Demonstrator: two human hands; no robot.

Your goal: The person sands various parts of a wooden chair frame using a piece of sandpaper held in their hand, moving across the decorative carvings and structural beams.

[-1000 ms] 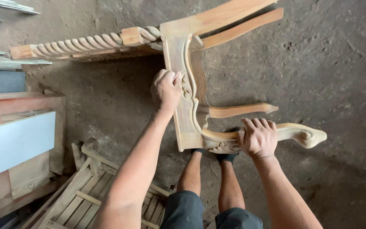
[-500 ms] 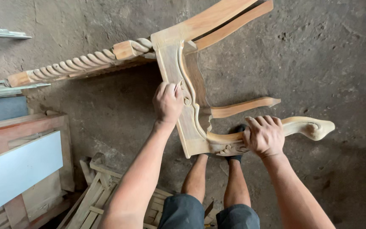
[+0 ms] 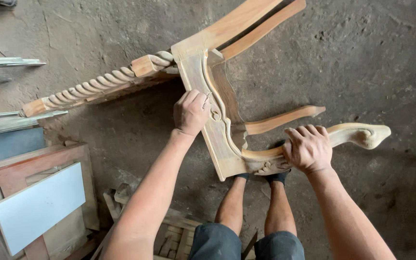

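Currently unfinished carved chair frame [image 3: 222, 130] lies tipped on the concrete floor [image 3: 371, 58], raw wood, no finish. Left hand [image 3: 191, 112] fingers press the carved rail, pinching something small, can't tell what. Right hand [image 3: 308, 148] fingers wrap the curved leg [image 3: 357, 134]. 2 feet below.

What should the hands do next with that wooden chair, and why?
Probably rub the left hand a little farther along the pale, unfinished carved wooden chair frame. It presses something small there, perhaps sandpaper, while the right hand grips the curved chair leg to steady it.
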